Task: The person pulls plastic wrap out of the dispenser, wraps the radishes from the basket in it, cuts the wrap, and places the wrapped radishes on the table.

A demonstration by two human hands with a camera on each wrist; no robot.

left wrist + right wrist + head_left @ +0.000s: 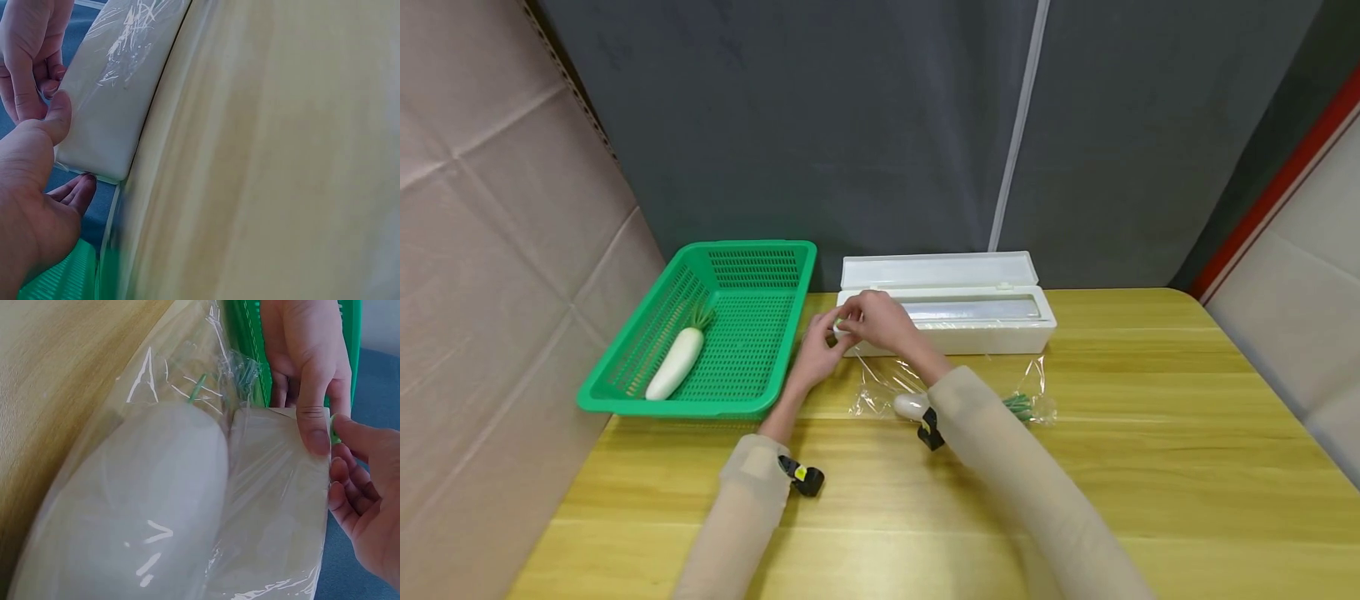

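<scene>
A white cling film dispenser box [985, 340] stands at the table's back with its lid [940, 271] raised. My left hand [817, 354] holds the box's left end, thumb on the front face and fingers round the end, as the left wrist view shows. At that same corner my right hand [883, 321] pinches a small green slider [336, 432] on the box's top edge. Clear cling film [880, 385] drapes down the box's front onto the table. Under it lies a white radish [912, 406] with green stems [1018, 406], its middle hidden by my right sleeve.
Left of the box sits a green plastic basket [741, 408] holding another white radish [676, 364] with cut stems. A dark curtain [850, 125] hangs behind the wooden table [1165, 433], and a pale wall covering [490, 292] rises at the left.
</scene>
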